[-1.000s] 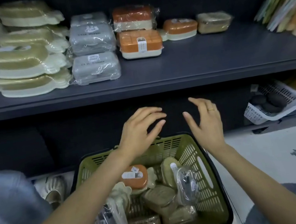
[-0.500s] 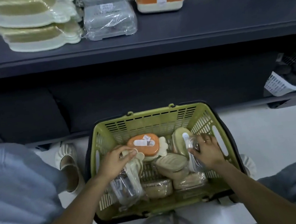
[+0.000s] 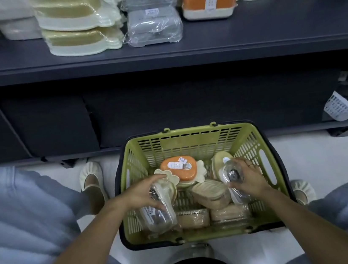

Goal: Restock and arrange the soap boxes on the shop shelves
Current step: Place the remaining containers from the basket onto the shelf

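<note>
green plastic basket (image 3: 194, 139) on the pale floor (image 3: 318, 157) below the dark shelf (image 3: 244, 34), holding wrapped soap boxes. the left hand (image 3: 142, 194) is curled over a clear wrapped box (image 3: 158, 210) at the basket's left side; the right hand (image 3: 249, 180) is curled round a second clear wrapped box (image 3: 229, 174) at its right side. an orange-lidded box (image 3: 179, 167) is seen between the two hands, with beige boxes (image 3: 210, 194) lying nearer the person. on the shelf, stacked cream, grey boxes (image 3: 153, 23) and an orange box (image 3: 209, 1) are arranged side by side.
</note>
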